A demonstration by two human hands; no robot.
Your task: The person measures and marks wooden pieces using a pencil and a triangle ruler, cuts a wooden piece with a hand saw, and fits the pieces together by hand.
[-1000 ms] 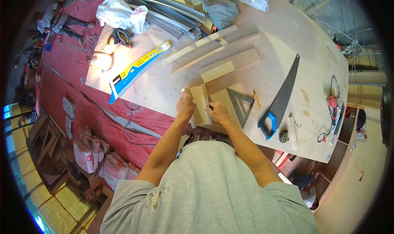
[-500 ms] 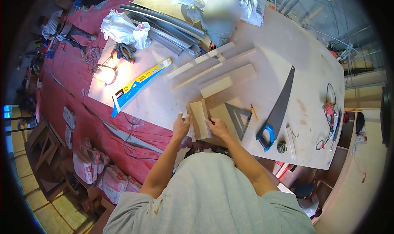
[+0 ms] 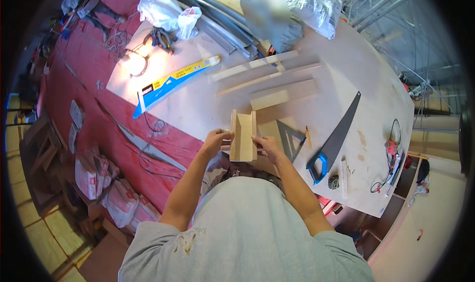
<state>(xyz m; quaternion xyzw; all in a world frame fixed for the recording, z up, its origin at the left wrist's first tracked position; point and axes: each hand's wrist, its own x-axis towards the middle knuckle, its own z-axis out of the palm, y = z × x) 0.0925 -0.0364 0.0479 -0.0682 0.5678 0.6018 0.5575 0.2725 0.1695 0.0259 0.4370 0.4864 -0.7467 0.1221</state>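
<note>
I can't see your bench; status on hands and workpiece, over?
Left hand, right hand on wooden trough, one wall each. Open face toward camera. Set square, handsaw off to right.

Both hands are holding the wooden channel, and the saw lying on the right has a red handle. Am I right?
Not quite: the saw's handle is blue, as the head view shows. Yes, the left hand and right hand hold the wooden channel.

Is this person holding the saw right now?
No, the left hand and right hand hold a wooden trough, while the saw lies to the right on the tabletop.
</note>
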